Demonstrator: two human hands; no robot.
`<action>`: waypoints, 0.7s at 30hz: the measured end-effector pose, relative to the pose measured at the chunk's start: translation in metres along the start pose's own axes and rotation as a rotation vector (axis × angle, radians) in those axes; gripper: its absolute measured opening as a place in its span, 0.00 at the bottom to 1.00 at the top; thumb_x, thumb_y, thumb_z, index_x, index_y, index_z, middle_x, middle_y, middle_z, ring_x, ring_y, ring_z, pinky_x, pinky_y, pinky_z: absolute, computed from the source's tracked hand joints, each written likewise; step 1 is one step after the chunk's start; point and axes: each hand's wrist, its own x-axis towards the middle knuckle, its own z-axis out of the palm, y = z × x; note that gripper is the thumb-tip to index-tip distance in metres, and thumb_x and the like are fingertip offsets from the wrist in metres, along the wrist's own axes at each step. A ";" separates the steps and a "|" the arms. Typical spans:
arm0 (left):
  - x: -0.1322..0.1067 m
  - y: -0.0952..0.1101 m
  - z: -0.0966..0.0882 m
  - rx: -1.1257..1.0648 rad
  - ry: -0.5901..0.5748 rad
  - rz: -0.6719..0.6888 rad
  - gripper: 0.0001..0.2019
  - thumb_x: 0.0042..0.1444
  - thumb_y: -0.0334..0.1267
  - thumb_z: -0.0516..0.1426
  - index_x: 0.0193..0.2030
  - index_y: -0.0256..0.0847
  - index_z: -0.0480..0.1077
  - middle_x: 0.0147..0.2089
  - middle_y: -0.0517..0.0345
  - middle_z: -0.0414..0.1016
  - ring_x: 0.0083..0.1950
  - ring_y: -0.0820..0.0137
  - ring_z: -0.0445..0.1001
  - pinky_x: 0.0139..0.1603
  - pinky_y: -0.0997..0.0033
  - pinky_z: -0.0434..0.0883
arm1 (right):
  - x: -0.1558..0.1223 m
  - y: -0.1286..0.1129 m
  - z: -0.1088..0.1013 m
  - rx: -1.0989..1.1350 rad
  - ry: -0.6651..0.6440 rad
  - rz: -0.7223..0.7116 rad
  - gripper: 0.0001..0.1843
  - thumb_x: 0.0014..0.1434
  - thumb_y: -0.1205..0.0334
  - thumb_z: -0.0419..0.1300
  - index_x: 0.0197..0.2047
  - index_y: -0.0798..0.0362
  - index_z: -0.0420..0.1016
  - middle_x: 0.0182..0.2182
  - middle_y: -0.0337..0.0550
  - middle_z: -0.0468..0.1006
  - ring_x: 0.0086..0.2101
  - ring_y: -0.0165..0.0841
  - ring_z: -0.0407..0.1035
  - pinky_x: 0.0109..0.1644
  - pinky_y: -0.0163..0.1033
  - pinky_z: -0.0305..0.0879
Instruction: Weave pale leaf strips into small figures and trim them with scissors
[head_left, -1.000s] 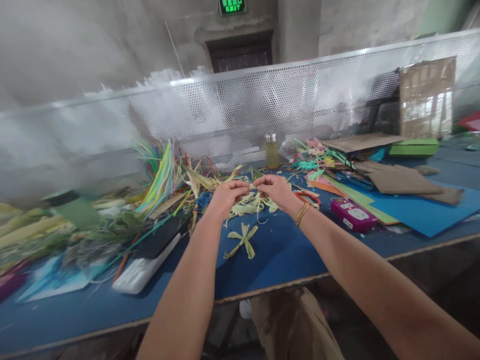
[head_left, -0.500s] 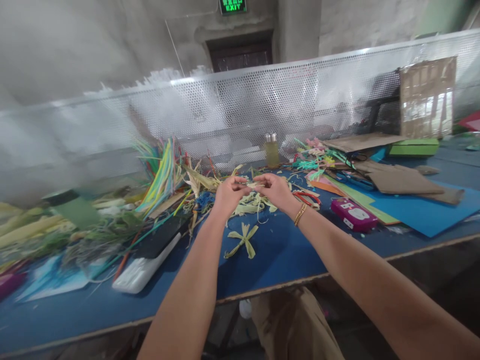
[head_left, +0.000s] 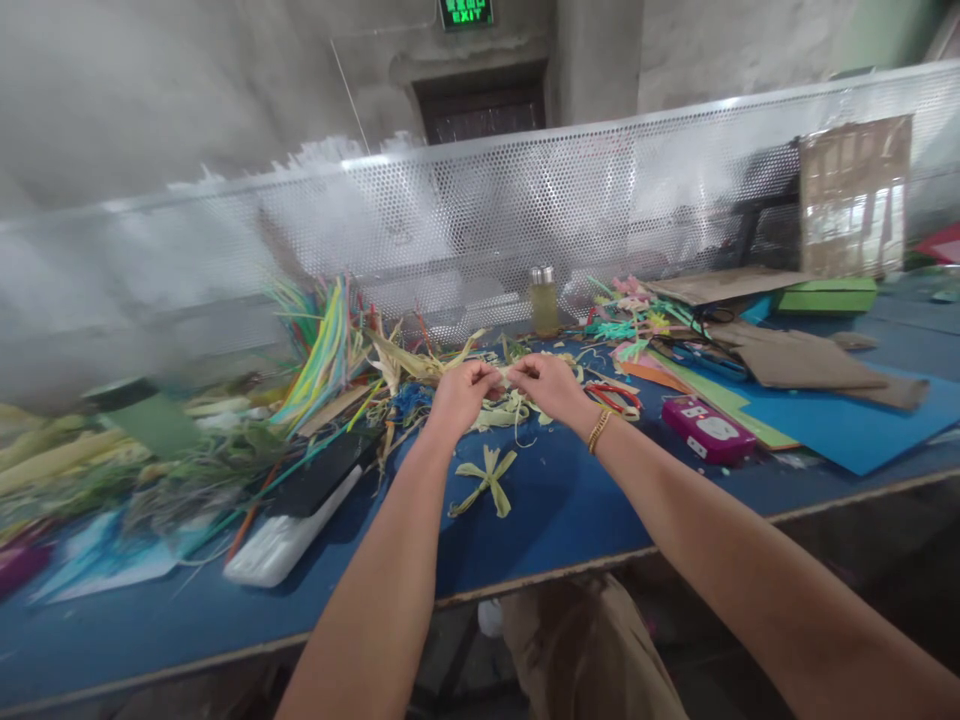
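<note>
Left hand: thumb and fingertips of the left hand [head_left: 463, 400] pinched together, at the left end of a pale strip [head_left: 505, 374]
Right hand: the right hand [head_left: 553, 388] likewise pinched, at the strip's right end; little more than a gap of strip shows between the two hands
Pale strip: held above the table [head_left: 570, 520], over the husk scraps [head_left: 499, 412]; its exact shape is too small to tell
Change: half a second ago the fingers stood more open and more of the strip showed; now both pinches have tightened; I judge this a firmer grip for shaping the strip
Husk flower: the star-shaped husk piece [head_left: 488, 480] lies near, apart from both hands; unmoved
Right side: the purple box [head_left: 707, 430] beside the blue paper [head_left: 832, 410]
Far left: the bundle of coloured stems [head_left: 319, 350]
Far: the bottle [head_left: 544, 300], before the perforated panel [head_left: 510, 220]
</note>
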 end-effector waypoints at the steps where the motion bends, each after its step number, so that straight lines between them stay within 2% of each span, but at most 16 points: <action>1: 0.000 0.000 0.000 -0.032 0.000 -0.011 0.05 0.52 0.37 0.60 0.29 0.40 0.72 0.27 0.57 0.76 0.30 0.69 0.74 0.35 0.70 0.68 | 0.000 0.000 0.001 0.045 0.000 0.027 0.09 0.55 0.59 0.61 0.27 0.53 0.73 0.22 0.38 0.73 0.23 0.27 0.64 0.29 0.33 0.59; 6: -0.001 -0.001 0.000 -0.196 0.012 -0.060 0.06 0.47 0.35 0.63 0.31 0.38 0.72 0.27 0.58 0.76 0.30 0.71 0.74 0.29 0.73 0.63 | 0.001 0.001 0.005 0.355 0.014 0.136 0.06 0.49 0.62 0.65 0.30 0.54 0.75 0.23 0.38 0.74 0.23 0.26 0.65 0.28 0.34 0.64; 10: 0.001 -0.004 -0.002 -0.283 -0.012 -0.115 0.09 0.43 0.36 0.65 0.32 0.39 0.73 0.28 0.57 0.76 0.31 0.70 0.75 0.26 0.75 0.60 | 0.001 0.000 0.005 0.502 0.012 0.181 0.06 0.46 0.64 0.66 0.30 0.53 0.74 0.23 0.36 0.73 0.23 0.25 0.65 0.27 0.32 0.66; 15: 0.002 -0.003 -0.004 -0.408 -0.036 -0.190 0.10 0.40 0.35 0.67 0.32 0.39 0.74 0.28 0.57 0.76 0.32 0.72 0.75 0.27 0.76 0.62 | 0.000 -0.003 0.003 0.598 0.005 0.234 0.07 0.45 0.67 0.67 0.30 0.53 0.75 0.22 0.34 0.71 0.24 0.25 0.66 0.29 0.32 0.68; 21: 0.003 -0.002 -0.007 -0.535 -0.053 -0.243 0.12 0.36 0.33 0.69 0.31 0.37 0.76 0.29 0.56 0.76 0.31 0.74 0.73 0.29 0.75 0.65 | 0.001 -0.004 0.001 0.640 -0.012 0.259 0.11 0.42 0.64 0.71 0.30 0.54 0.76 0.22 0.36 0.73 0.25 0.25 0.68 0.30 0.33 0.71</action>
